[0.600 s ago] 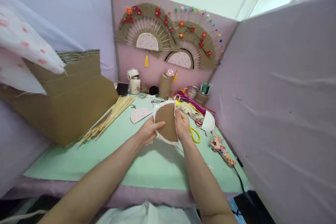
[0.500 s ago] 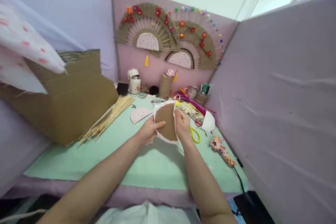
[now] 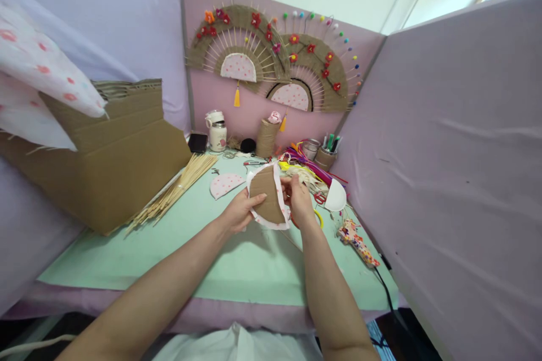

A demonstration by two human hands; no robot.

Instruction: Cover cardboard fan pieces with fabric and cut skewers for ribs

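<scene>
My left hand (image 3: 240,210) grips a cardboard half-circle (image 3: 266,194) at its curved left side, thumb on the brown face. White cloth with pinkish spots is folded over the rim of this piece. By its straight right edge is my right hand (image 3: 298,198), fingers bent and drawn together; the fingertips reach the cloth edge, and what they pinch, if anything, is hidden. A spotted half-circle (image 3: 226,185) lies on the table left of the held piece. Yellow-handled scissors (image 3: 319,219) are partly covered by my right hand.
Thin bamboo sticks (image 3: 178,186) lie beside a large cardboard box (image 3: 127,163) on the left. To the right are a white half-circle (image 3: 336,196) and a flower-patterned glue gun (image 3: 358,241) with a cord. Decorated fans (image 3: 241,39) hang on the back panel.
My right hand has let its thumb come off the cardboard face and shifted slightly right, fingers now curled at the edge. The piece has turned a little; my left hand keeps its hold.
</scene>
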